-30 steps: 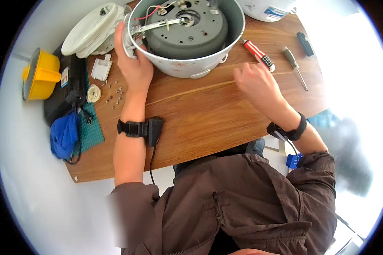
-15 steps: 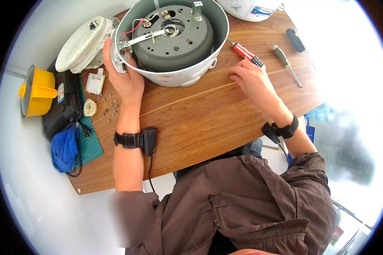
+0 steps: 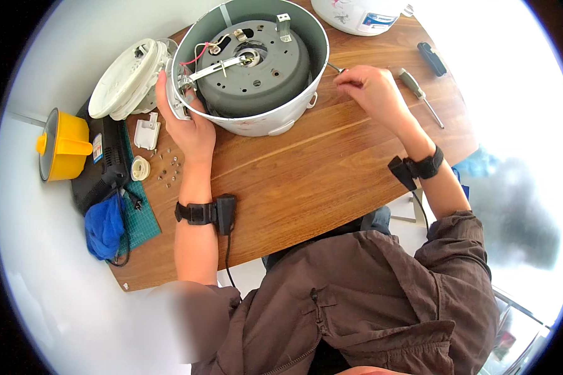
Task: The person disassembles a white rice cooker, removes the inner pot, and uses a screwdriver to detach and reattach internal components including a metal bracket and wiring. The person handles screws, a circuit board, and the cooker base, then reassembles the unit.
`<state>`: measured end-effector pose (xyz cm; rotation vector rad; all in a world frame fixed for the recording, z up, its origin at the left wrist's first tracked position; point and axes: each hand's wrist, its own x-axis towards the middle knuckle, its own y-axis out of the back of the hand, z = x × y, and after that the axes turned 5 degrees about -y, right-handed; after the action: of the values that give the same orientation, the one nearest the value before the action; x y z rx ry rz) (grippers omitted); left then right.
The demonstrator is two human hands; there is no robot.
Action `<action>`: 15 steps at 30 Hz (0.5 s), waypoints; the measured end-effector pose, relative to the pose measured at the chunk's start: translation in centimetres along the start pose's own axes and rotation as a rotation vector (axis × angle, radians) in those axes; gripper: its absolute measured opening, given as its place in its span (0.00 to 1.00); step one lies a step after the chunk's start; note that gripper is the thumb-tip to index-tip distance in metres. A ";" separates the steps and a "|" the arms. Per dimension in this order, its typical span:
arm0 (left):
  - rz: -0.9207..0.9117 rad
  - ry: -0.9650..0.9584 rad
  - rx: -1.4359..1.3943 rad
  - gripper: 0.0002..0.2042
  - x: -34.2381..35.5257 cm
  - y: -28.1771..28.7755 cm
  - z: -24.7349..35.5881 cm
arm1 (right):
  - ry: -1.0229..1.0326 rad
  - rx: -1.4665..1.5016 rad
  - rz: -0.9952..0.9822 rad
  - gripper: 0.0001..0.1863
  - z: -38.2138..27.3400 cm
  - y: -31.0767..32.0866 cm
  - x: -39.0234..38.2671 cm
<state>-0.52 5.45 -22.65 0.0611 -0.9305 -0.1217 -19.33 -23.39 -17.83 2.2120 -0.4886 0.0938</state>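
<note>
A: Grey heater plate showing, so the rice cooker body (image 3: pixel 250 69) is opened up and lying tilted on the wooden surface (image 3: pixel 306 181), inside facing the camera. Step looks like mid-disassembly or repair of the internals.

B: Left hand?

A: Left hand (image 3: pixel 191 122) braces the cooker's rim on its left side, thumb up by the white switch bracket (image 3: pixel 178 94), fingers curled under the shell. Grip clamped on the rim, steadying it.

B: Right hand?

A: Right hand (image 3: pixel 372 90) sits just beside the cooker's right edge, fingers bunched together on a red-handled screwdriver (image 3: pixel 338 69); only a bit of shaft and red shows past the fingertips. Grip looks closed on it, loosely, more pinch than full fist.

B: Next move needs what?

A: My guess: seat that grip properly, swing the tip into the shell toward the metal strip (image 3: pixel 222 62) and the red wire (image 3: pixel 197 53), while the left keeps the body from rolling. Round shell, so it can slip.

B: Other stuff?

A: Loose screws (image 3: pixel 166 169) near the left wrist, white lid (image 3: pixel 128 78) behind, second screwdriver (image 3: pixel 421 94) to the right, yellow cup (image 3: pixel 65 144), blue cloth (image 3: pixel 104 226) at far left.
</note>
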 end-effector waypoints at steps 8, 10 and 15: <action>-0.034 0.009 0.019 0.29 -0.1 0.1 -0.1 | 0.023 -0.328 0.075 0.11 2.0 -1.8 6.4; -0.026 0.040 0.012 0.30 -0.2 0.3 0.1 | -0.034 -0.334 0.079 0.10 1.8 -3.0 7.5; -0.026 0.007 0.068 0.29 -0.3 0.5 -0.1 | -0.098 -0.426 0.059 0.07 0.6 -4.8 8.3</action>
<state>-0.52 5.97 -22.91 0.1368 -0.9272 -0.1139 -9.96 -23.74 -19.79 1.7906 -0.5701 -0.0825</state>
